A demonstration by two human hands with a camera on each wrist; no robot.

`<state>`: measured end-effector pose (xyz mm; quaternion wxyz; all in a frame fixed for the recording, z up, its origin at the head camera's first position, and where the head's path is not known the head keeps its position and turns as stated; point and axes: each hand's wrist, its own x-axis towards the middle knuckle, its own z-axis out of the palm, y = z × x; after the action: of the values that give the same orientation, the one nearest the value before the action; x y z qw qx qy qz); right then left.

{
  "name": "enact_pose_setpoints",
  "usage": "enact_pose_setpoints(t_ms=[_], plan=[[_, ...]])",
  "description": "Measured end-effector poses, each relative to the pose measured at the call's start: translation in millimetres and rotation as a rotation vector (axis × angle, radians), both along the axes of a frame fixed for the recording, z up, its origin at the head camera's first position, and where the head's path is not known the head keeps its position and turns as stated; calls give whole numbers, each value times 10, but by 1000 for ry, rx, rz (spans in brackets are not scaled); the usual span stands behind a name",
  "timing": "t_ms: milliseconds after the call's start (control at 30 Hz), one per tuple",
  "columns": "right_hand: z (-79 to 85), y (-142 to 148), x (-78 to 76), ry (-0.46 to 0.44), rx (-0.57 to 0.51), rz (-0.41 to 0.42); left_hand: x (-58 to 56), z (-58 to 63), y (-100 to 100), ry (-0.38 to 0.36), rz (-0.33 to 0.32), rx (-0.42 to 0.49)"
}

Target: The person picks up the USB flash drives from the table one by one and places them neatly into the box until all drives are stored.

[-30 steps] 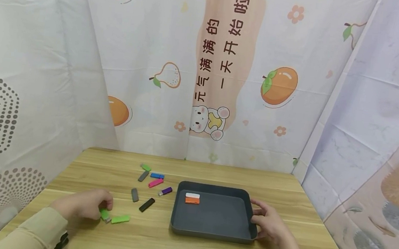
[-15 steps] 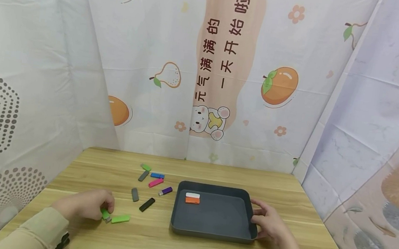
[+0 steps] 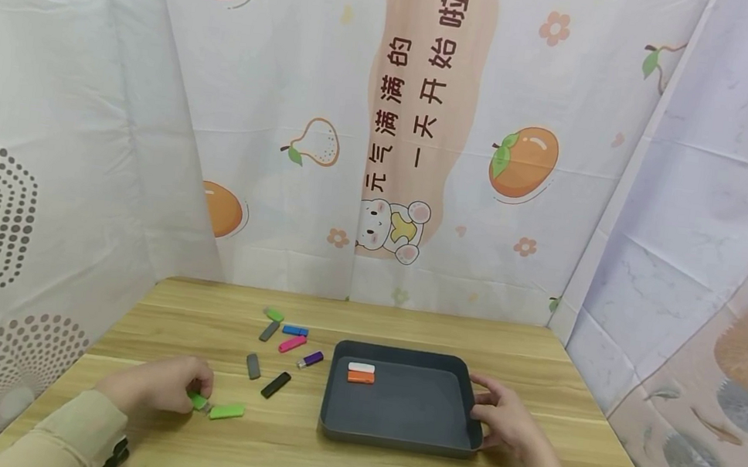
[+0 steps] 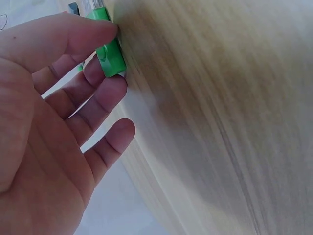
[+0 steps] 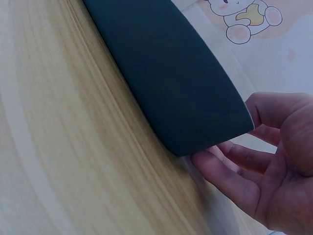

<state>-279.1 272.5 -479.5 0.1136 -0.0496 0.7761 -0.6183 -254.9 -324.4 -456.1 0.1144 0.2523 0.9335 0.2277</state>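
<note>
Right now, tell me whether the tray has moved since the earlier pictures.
No: in the head view, the tray keeps its place against the table.

The wood-grain table [image 3: 289, 465] carries a dark tray [image 3: 422, 415]; left of it lie a black stick [image 3: 275, 385], a purple stick [image 3: 312, 359], a pink stick [image 3: 293, 344], a blue stick [image 3: 295, 330], two grey sticks [image 3: 252, 366], a green-and-grey stick [image 3: 274, 315] farthest back and a lime-green stick [image 3: 227, 411] near the front.
</note>
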Motion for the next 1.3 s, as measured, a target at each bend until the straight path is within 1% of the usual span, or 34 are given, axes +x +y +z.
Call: enact_pose_setpoints(t_ms=[167, 433, 633, 933, 1133, 1233, 1300], plan=[[-4, -6, -2, -1, 2, -7, 0, -2, -10, 10, -4, -7], [1, -4, -5, 5, 3, 1, 1, -19, 7, 24, 34, -45], [4, -6, 6, -1, -1, 2, -3, -11, 12, 40, 36, -25], [-3, 2, 2, -7, -9, -1, -32, -11, 25, 23, 42, -3], [-4, 4, 6, -11, -9, -7, -65, 11, 49, 46, 38, 7], [0, -1, 5, -12, -5, -14, -91, 13, 77, 61, 60, 2], [1, -4, -4, -8, -4, -15, -106, 20, 107, 77, 94, -4]])
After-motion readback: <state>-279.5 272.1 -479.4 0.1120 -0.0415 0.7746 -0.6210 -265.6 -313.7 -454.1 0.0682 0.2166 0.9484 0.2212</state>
